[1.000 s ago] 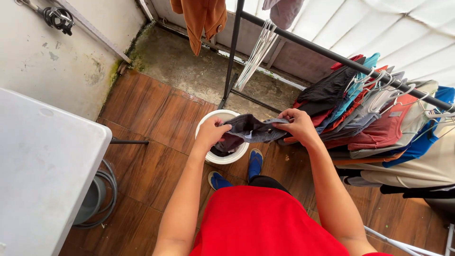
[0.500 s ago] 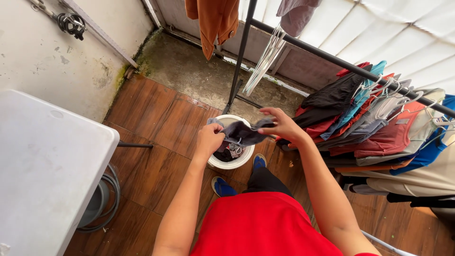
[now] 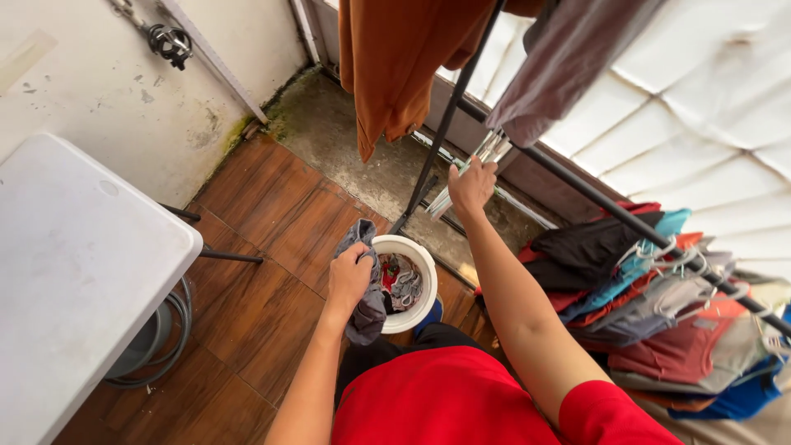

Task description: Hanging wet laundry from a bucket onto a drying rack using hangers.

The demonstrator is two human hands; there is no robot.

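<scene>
Grey garment (image 3: pixel 363 284), bunched and hanging at centre frame, clenched in left hand (image 3: pixel 349 276) just left of white bucket (image 3: pixel 422 272). Cloth draped over the knuckles at top, trailing below the fist, overlapping the bucket's left rim. Inside the bucket, more crumpled laundry, grey and red.

Right hand (image 3: pixel 471 185) raised toward upper centre, fingers curled around a bundle of white hangers (image 3: pixel 463 175) dangling from the black rail (image 3: pixel 577 183). Grasp on the hangers loose-looking; thumb side hidden, so exact hold hard to tell.

Above, orange garment (image 3: pixel 395 66) and grey-mauve garment (image 3: pixel 560 66) hung from a bar out of the frame's top edge. Lower right: row of hung clothes (image 3: pixel 651 305) on hangers, black, teal, red, grey, blue, packed close along the rail.

Left side: white table (image 3: pixel 74 272), with a coiled grey hose (image 3: pixel 169 338) beneath its edge. Brown wood-look floor (image 3: pixel 255 214) under everything, bare concrete strip at upper centre beside the stained wall. Red shirt at bottom centre.
</scene>
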